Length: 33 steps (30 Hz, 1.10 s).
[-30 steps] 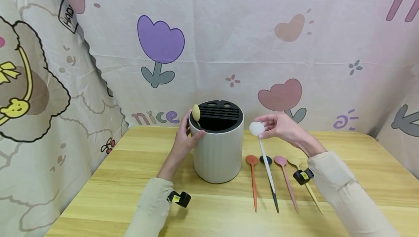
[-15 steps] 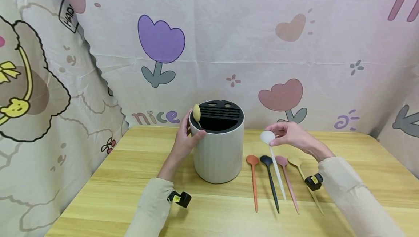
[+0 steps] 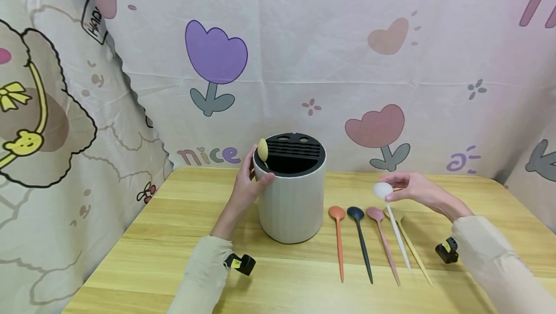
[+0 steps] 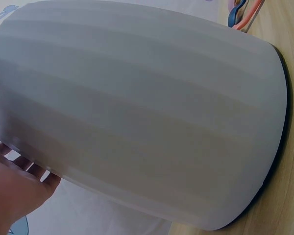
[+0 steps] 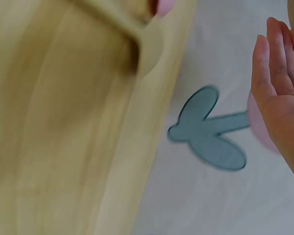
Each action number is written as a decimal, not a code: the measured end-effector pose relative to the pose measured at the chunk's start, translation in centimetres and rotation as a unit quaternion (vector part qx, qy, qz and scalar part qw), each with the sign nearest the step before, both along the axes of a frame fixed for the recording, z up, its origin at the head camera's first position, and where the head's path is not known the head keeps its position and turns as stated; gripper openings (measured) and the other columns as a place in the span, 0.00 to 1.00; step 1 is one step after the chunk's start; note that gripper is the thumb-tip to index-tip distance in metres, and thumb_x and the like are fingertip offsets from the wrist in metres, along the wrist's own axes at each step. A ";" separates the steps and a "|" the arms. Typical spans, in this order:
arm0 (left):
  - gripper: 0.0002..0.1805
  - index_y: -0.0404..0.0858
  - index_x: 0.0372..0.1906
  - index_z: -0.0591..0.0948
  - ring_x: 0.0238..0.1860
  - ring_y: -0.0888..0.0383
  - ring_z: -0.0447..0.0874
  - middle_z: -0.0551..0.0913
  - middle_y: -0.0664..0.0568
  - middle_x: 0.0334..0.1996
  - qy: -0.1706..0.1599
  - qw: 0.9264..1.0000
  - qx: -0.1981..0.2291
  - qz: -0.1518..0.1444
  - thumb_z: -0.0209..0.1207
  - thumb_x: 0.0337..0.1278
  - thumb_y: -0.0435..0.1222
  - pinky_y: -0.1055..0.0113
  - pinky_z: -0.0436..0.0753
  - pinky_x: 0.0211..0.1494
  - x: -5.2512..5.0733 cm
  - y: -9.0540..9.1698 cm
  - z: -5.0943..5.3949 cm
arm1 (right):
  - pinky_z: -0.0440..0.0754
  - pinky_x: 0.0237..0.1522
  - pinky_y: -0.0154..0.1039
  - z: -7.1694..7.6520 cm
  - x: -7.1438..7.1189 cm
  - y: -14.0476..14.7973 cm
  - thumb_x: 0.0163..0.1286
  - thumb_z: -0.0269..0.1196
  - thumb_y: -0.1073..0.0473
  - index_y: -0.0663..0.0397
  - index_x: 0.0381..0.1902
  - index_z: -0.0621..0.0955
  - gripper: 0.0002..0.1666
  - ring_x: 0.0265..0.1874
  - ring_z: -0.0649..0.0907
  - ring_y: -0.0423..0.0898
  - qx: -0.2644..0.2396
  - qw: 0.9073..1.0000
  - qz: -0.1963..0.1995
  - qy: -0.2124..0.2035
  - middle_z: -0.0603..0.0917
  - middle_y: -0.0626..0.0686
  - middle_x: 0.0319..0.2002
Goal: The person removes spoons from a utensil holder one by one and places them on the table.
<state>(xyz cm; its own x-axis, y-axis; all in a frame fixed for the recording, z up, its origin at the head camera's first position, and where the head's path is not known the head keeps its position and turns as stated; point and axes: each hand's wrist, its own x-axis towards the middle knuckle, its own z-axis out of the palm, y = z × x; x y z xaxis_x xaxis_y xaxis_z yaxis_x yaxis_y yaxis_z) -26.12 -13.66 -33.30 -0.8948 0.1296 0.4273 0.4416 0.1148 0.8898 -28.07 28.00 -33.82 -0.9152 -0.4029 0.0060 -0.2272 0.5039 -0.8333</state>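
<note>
A ribbed off-white utensil holder (image 3: 291, 208) with a black slotted lid stands upright on the table. My left hand (image 3: 248, 191) grips its left side, thumb on the front near the rim and fingers behind; the left wrist view shows the same hand (image 4: 22, 188) against the wall. A pale yellow spoon (image 3: 262, 150) leans in the lid opening, bowl up. Between thumb and fingers, my right hand (image 3: 419, 193) pinches a white spoon (image 3: 382, 190) at its bowl, handle slanting down. It hangs over the gap between the pink spoon (image 3: 375, 214) and the yellow spoon (image 3: 414, 251).
An orange spoon (image 3: 337, 213) and a dark blue spoon (image 3: 356, 214) lie to the right of the holder, in a row with the pink and yellow ones. The wooden table (image 3: 173, 237) ends at a printed cloth backdrop (image 3: 295, 39).
My right hand has carried the white spoon rightward and down, from beside the holder, past the dark blue and pink spoons. The left hand keeps its grip on the holder.
</note>
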 end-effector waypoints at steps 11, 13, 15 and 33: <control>0.69 0.37 0.76 0.49 0.72 0.44 0.52 0.52 0.44 0.74 0.001 1.000 -0.004 0.004 0.60 0.34 0.75 0.42 0.52 0.71 0.2 0.1 0.1 | 0.77 0.46 0.33 -1.3 -0.1 4.7 0.62 0.68 0.59 0.73 0.60 0.72 0.33 0.45 0.81 0.40 0.031 0.999 -0.009 -0.016 0.80 0.64 0.52; 0.69 0.38 0.76 0.49 0.72 0.44 0.52 0.52 0.44 0.74 0.000 1.000 -0.005 0.005 0.60 0.34 0.75 0.42 0.52 0.71 0.2 0.1 0.2 | 0.77 0.46 0.33 -1.5 -0.1 5.3 0.61 0.68 0.59 0.74 0.59 0.72 0.33 0.45 0.80 0.41 0.042 0.999 -0.010 -0.018 0.80 0.64 0.52; 0.69 0.38 0.76 0.49 0.72 0.44 0.52 0.52 0.44 0.74 0.000 1.000 -0.004 0.005 0.60 0.33 0.75 0.42 0.52 0.71 0.2 0.1 0.1 | 0.77 0.46 0.34 -1.6 -0.1 5.8 0.61 0.69 0.59 0.74 0.59 0.73 0.33 0.44 0.80 0.41 0.051 0.998 -0.012 -0.022 0.80 0.65 0.52; 0.69 0.39 0.76 0.49 0.72 0.45 0.52 0.52 0.44 0.74 -0.004 1.000 -0.002 0.007 0.60 0.33 0.75 0.43 0.53 0.71 0.1 0.1 0.0 | 0.80 0.40 0.33 -4.0 -0.3 7.1 0.55 0.73 0.61 0.79 0.53 0.74 0.33 0.41 0.81 0.46 0.085 0.996 -0.004 -0.032 0.82 0.64 0.45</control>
<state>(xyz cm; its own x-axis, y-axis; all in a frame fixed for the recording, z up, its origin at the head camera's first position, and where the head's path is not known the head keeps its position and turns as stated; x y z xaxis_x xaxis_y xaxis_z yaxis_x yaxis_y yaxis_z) -26.00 -13.56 -33.27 -0.8996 0.1194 0.4201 0.4334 0.1244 0.8926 -28.42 35.11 -37.78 -0.9146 -0.3863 -0.1198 -0.1725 0.6404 -0.7484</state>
